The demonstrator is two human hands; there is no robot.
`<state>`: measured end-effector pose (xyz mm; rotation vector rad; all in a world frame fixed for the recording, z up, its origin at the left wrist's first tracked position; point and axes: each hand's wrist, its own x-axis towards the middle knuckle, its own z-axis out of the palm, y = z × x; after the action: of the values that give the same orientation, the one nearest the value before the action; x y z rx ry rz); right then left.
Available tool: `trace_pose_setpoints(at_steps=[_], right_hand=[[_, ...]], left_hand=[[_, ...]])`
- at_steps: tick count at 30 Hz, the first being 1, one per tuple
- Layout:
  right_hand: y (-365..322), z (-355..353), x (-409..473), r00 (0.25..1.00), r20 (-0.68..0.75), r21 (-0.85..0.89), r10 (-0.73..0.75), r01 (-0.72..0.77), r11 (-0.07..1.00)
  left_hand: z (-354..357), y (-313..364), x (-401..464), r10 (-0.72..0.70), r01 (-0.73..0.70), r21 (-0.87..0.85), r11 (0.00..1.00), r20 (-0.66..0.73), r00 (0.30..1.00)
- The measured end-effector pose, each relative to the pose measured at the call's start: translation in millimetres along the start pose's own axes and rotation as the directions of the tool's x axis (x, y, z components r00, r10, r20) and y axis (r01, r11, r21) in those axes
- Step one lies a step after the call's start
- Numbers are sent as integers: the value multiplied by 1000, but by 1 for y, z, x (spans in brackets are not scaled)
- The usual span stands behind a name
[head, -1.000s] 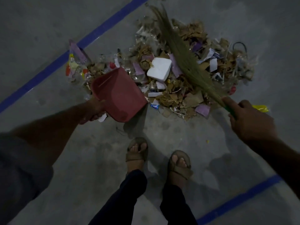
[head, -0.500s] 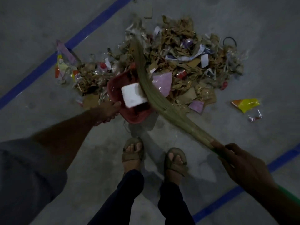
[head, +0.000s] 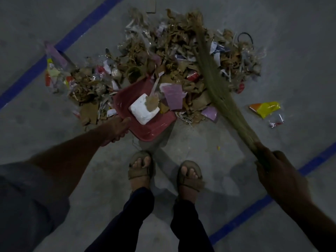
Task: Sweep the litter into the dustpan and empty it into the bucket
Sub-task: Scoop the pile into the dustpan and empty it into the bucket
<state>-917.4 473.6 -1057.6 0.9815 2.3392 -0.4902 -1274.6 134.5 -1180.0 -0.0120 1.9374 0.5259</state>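
A heap of litter (head: 174, 57), mostly brown cardboard scraps, paper and plastic, lies on the grey floor ahead of my feet. My left hand (head: 118, 129) grips the near left edge of a red dustpan (head: 145, 126) set against the heap's front. In the pan lie a white foam block (head: 141, 110), a brown scrap and a pink paper (head: 172, 96) at its mouth. My right hand (head: 276, 171) holds the bound end of a grass broom (head: 216, 84), whose bristles reach up over the right side of the heap. No bucket is in view.
A yellow and orange wrapper (head: 266, 109) and a small clear packet lie apart on the floor to the right. Blue lines (head: 78, 31) cross the floor at upper left and lower right. My sandalled feet (head: 163, 171) stand just behind the dustpan.
The broom has swung from the pan's mouth back to the right, over the heap. The foam block and scraps stay in the dustpan, which has hardly moved.
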Motion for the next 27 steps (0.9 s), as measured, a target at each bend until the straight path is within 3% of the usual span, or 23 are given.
trace_pose_setpoints(at_steps=[4, 11, 19, 27], right_hand=[[-10, 7, 33, 981, 95, -37, -169, 173, 984], [7, 18, 14, 946, 133, 56, -297, 292, 955], [21, 1, -60, 957, 179, 98, -227, 212, 972], [2, -63, -144, 963, 138, 123, -231, 215, 969]], left_hand=[[17, 11, 9, 40, -41, -8, 999, -4, 999], [49, 27, 9, 102, -106, -201, 974, -29, 994], [62, 31, -36, 87, -88, -254, 963, -14, 996], [57, 74, -154, 58, -85, -421, 903, -74, 996]])
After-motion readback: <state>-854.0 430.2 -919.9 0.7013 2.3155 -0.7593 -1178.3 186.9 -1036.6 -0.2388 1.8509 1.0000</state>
